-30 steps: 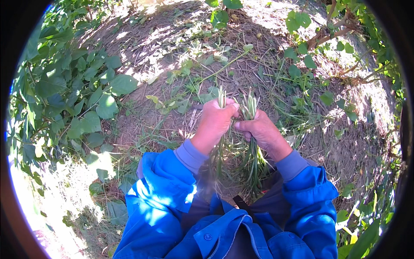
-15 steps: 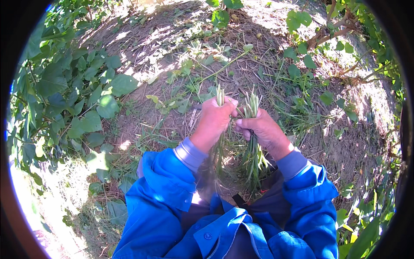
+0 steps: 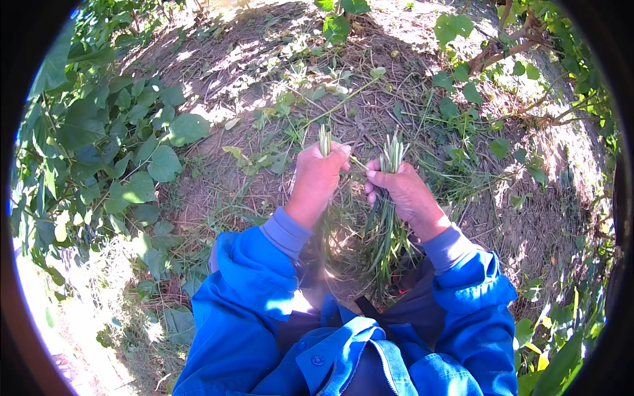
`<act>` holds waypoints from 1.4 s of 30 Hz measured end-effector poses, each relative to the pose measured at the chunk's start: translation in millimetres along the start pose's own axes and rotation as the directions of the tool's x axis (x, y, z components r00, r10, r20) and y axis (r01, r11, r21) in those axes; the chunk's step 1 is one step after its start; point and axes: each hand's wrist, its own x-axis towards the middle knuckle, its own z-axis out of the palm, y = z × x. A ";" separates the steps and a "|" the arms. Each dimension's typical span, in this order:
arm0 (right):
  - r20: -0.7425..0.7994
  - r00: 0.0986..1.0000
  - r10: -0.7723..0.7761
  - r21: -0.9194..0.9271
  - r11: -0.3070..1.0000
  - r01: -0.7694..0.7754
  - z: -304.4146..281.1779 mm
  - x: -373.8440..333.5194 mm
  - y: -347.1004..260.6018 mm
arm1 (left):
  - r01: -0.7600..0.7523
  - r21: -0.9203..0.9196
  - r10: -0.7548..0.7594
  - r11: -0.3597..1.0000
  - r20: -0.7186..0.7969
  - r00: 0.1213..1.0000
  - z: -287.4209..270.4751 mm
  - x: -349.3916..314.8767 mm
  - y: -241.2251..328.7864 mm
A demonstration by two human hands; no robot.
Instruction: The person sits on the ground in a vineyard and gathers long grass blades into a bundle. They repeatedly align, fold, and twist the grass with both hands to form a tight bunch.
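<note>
In front of my body, my left hand (image 3: 314,179) is closed around a small bunch of cut grass stalks (image 3: 324,140), whose pale ends stick up above the fist. My right hand (image 3: 408,193) grips a thicker grass bundle (image 3: 391,156), with pale stems on top and green blades (image 3: 383,247) hanging down toward my lap. A thin yellowish-green stalk (image 3: 357,163) spans the gap between the thumbs and fingertips of both hands. The lower part of the left bunch is blurred and partly behind my wrist.
Leafy bushes (image 3: 142,178) crowd the left side. A woody branch (image 3: 498,58) with leaves stands at upper right. Dry soil (image 3: 231,125) strewn with straw, weeds and a fallen green stem (image 3: 343,100) lies ahead.
My hands have moved apart; the left one shifted left with its bunch, the right slightly right. The thin stalk between them now shows more plainly.
</note>
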 end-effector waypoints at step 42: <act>-0.002 1.000 -0.008 -0.354 0.935 0.007 12.6 -7.0 -6.0 | 0.016 -0.204 -0.034 0.979 -0.086 0.996 -10.6 5.8 20.9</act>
